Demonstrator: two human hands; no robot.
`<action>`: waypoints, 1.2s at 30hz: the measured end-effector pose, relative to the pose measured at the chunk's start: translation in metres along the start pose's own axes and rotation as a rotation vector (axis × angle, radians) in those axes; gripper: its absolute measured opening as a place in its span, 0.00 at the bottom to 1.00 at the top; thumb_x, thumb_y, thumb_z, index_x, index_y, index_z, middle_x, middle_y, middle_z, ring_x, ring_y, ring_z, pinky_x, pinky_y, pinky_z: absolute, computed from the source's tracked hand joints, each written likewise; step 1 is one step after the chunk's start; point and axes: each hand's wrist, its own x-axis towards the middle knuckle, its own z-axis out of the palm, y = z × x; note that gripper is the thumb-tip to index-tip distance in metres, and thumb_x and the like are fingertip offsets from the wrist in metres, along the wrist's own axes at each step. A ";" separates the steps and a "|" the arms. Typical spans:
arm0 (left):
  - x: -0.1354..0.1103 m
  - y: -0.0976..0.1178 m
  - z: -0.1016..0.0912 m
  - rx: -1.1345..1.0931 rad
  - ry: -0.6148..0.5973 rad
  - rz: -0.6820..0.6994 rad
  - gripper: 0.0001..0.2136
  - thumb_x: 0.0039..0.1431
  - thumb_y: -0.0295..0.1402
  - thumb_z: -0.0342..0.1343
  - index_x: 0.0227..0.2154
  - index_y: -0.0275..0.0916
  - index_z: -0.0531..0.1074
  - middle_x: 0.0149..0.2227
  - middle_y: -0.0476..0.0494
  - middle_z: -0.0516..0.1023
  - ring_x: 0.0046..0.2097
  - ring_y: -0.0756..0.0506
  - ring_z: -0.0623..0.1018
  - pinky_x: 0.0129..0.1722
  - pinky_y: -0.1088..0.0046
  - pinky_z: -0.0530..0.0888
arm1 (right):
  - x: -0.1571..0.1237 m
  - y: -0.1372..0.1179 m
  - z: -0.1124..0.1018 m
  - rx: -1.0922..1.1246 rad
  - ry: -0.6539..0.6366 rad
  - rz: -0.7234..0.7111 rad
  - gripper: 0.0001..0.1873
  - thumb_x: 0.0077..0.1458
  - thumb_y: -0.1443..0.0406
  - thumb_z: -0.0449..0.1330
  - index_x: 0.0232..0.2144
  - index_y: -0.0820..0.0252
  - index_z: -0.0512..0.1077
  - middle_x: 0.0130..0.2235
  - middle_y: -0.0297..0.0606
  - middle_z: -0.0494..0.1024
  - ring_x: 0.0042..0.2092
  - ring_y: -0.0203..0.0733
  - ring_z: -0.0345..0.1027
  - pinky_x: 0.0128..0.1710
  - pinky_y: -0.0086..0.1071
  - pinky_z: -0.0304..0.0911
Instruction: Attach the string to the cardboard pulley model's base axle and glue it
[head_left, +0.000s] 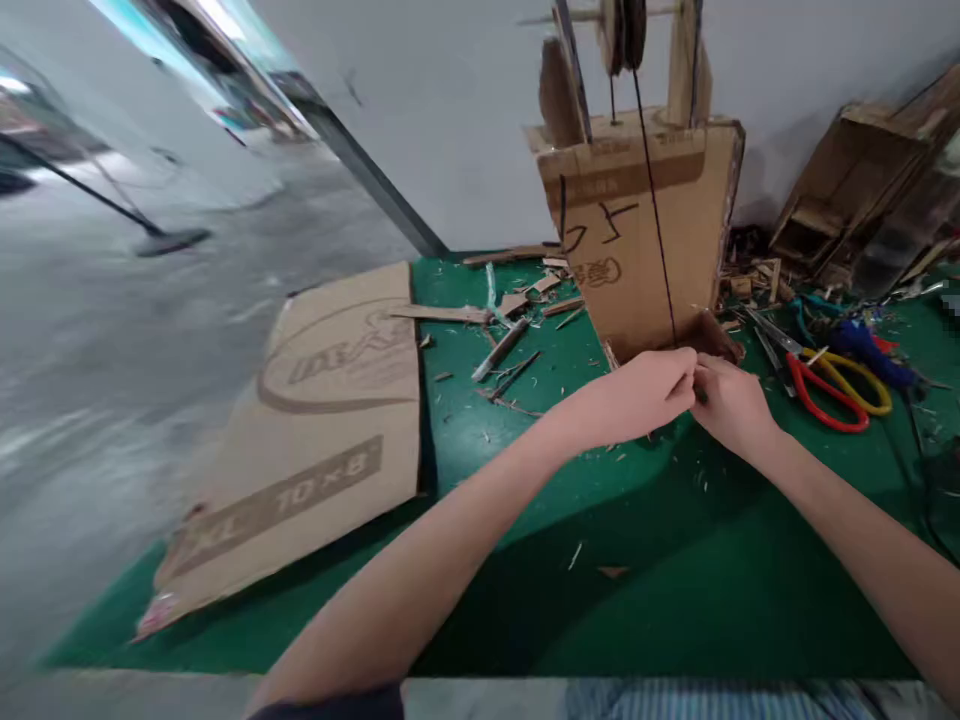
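My left hand and my right hand meet at the foot of an upright cardboard structure. The fingers of both are closed and pressed together, and whatever lies between them is hidden. A dark string runs from a round cardboard spool on a wooden stick at the top, down the front panel to just behind my hands. Right behind my fingers sits a small brown cardboard piece, partly covered by them.
Red-and-yellow-handled scissors lie right of my hands, beside a blue tool. Cardboard scraps and sticks litter the green table. A large cardboard sheet overhangs its left edge. Another cardboard structure stands back right.
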 end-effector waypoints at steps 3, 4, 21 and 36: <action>0.000 0.003 -0.006 0.041 0.062 0.054 0.12 0.66 0.34 0.42 0.25 0.40 0.55 0.29 0.50 0.63 0.26 0.53 0.59 0.26 0.72 0.59 | -0.001 -0.001 0.002 0.126 0.042 -0.010 0.06 0.58 0.68 0.53 0.29 0.59 0.67 0.34 0.40 0.73 0.34 0.41 0.66 0.27 0.31 0.56; 0.001 0.003 -0.007 0.066 0.088 0.063 0.12 0.67 0.34 0.42 0.26 0.39 0.57 0.31 0.49 0.66 0.27 0.52 0.62 0.27 0.72 0.61 | -0.001 -0.002 0.002 0.177 0.057 -0.007 0.06 0.58 0.68 0.53 0.29 0.59 0.67 0.35 0.40 0.72 0.34 0.41 0.66 0.28 0.31 0.58; 0.014 -0.021 0.007 0.423 0.044 0.067 0.13 0.64 0.27 0.42 0.39 0.36 0.73 0.45 0.41 0.79 0.42 0.43 0.77 0.36 0.68 0.70 | 0.005 -0.004 0.000 0.509 0.200 0.323 0.06 0.54 0.68 0.56 0.27 0.58 0.71 0.31 0.37 0.73 0.33 0.40 0.67 0.33 0.34 0.61; 0.014 -0.025 -0.004 0.270 0.007 -0.029 0.07 0.58 0.30 0.48 0.35 0.39 0.71 0.35 0.45 0.79 0.33 0.47 0.75 0.29 0.71 0.66 | 0.007 -0.007 0.003 0.553 0.217 0.336 0.06 0.56 0.64 0.58 0.30 0.58 0.74 0.33 0.38 0.76 0.34 0.41 0.71 0.34 0.35 0.65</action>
